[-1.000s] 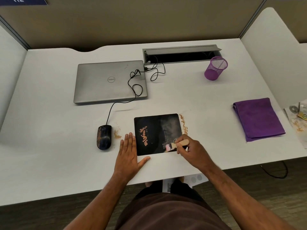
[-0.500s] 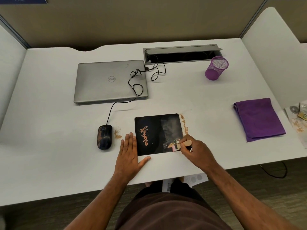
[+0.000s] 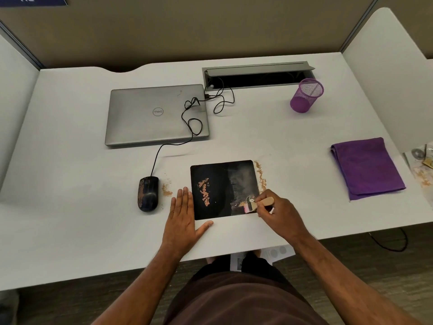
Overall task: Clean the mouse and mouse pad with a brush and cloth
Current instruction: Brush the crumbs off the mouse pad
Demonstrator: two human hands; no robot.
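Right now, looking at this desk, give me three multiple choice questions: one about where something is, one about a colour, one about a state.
1. Where is the mouse relative to the mouse pad?
A. To its left
B. On top of it
C. To its right

2. What colour is the folded cloth?
A. Green
B. Purple
C. White

3. What is the right hand doing?
A. Resting flat
B. Holding the cloth
C. Gripping the brush

Answers: 1 A, the mouse lies left of the pad, beyond the flat left hand. 2 B, it is purple like the mesh cup. 3 C, fingers curl round the wooden handle, bristles on the pad.
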